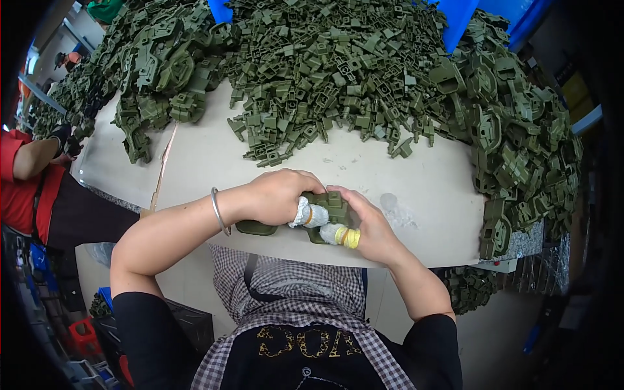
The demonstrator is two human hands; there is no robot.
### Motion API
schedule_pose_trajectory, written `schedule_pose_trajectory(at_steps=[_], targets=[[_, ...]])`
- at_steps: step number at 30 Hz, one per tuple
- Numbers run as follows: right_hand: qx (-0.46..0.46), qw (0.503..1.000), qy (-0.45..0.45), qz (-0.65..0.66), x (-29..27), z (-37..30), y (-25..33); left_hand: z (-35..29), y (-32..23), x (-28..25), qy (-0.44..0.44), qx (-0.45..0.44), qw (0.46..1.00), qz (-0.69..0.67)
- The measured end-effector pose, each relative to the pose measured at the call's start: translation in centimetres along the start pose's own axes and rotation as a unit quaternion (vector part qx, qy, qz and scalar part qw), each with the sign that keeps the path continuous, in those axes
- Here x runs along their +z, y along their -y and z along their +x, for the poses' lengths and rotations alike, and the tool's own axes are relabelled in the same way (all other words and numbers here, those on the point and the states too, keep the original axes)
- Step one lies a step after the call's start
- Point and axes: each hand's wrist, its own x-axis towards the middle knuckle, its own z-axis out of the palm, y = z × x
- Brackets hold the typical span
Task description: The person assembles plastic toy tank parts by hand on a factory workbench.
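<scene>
Olive part (335,207) gripped between both half-curled hands (281,197) (376,231)

this is a factory workshop, with moulded plastic parts piled in bulk. small olive-green plastic fittings (331,78) lie heaped along the far edge of the workbench (432,195), and larger moulded shells (504,136) crowd its far left and right corners. blue plastic containers (459,23) show at the far edge; a co-worker in a red shirt (16,188) is by the left edge.
</scene>
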Motion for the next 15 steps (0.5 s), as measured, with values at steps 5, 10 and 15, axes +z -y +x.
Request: schedule_pose_trajectory(at_steps=[5,10,15], targets=[[0.026,0.999,0.028,0.006,-0.4,0.6,0.1,-0.1,-0.3,-0.3,-0.008,-0.025,1.000,0.003],[0.010,0.997,0.075,-0.013,-1.8,1.4,-0.1,-1.2,0.9,-0.6,-0.057,0.056,0.997,0.008],[0.082,0.993,0.047,0.066,-5.0,0.3,-0.8,-6.4,3.0,-1.0,-0.088,-0.026,0.994,-0.064]])
